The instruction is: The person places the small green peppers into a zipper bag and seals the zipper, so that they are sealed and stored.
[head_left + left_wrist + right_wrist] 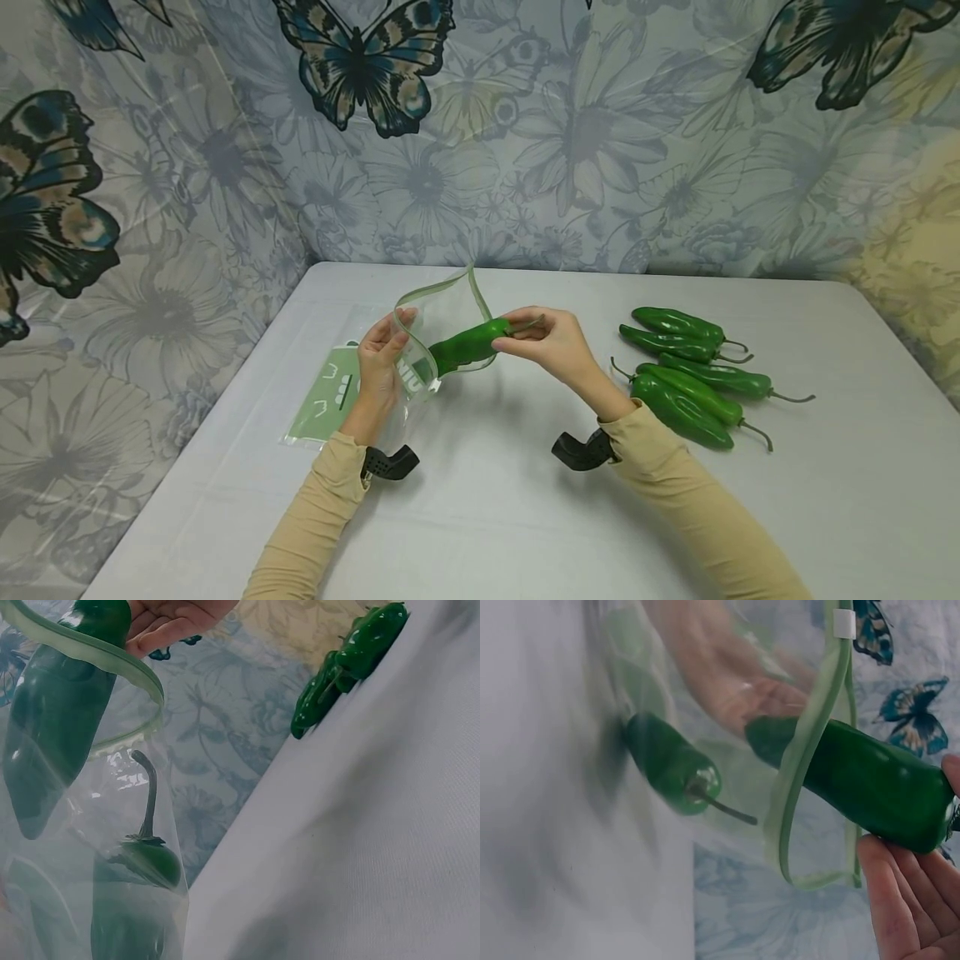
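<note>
A clear zip bag with a green zip edge stands with its mouth wide apart, tilted toward the right. My left hand grips the bag's left side near the rim. With thumb and fingers, my right hand pinches a green pepper by its stem end. The pepper's pointed end lies inside the bag mouth, while its stem end is outside, as the right wrist view shows with the held pepper crossing the green rim. Lower in the bag rests another green pepper, its stem pointing up toward the mouth.
Several green peppers lie in a loose group on the right of the white table. A flat, green printed plastic packet lies at the left, partly behind my left hand. Butterfly-patterned cloth hangs behind the table's far edge.
</note>
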A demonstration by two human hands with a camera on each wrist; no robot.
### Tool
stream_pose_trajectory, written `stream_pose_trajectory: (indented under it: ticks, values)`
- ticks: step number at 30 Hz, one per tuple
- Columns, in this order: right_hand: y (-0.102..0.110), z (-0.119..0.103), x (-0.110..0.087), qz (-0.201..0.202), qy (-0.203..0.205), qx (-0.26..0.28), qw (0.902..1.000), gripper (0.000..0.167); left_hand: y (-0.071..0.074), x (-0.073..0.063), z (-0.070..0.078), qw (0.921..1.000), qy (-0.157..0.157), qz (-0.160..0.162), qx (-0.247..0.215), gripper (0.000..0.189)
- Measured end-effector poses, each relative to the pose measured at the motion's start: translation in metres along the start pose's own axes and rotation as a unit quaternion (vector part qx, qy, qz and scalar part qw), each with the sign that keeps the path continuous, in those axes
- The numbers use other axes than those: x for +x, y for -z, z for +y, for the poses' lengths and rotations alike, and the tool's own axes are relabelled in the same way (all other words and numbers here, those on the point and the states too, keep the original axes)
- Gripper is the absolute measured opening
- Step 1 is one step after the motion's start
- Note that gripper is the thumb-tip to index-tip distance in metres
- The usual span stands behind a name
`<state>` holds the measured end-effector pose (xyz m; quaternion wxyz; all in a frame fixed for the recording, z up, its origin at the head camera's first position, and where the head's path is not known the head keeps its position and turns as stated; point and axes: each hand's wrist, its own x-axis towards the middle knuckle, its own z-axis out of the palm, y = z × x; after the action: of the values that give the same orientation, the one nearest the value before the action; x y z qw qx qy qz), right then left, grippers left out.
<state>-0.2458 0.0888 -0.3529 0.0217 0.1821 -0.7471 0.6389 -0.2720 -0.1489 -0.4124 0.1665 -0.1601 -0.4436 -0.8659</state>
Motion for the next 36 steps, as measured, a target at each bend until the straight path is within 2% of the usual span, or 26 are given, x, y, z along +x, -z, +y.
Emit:
stream_pose_trajectory:
  ticks: [12,19,36]
  values:
    - [-0.009,-0.002,0.001,-0.008,-0.014,-0.006,0.9998,0.033,0.0,0.0,0.0,1.0,0.003,0.004,0.002,0.034]
    - [-0.017,-0.027,-0.007,-0.012,-0.005,-0.027,0.9996,0.031,-0.001,0.0,0.001,0.9998,0.006,0.013,0.01,0.035]
    - [-0.031,-0.026,-0.002,-0.028,-0.003,-0.03,0.9992,0.025,-0.001,0.0,0.003,1.0,-0.005,-0.001,0.0,0.033]
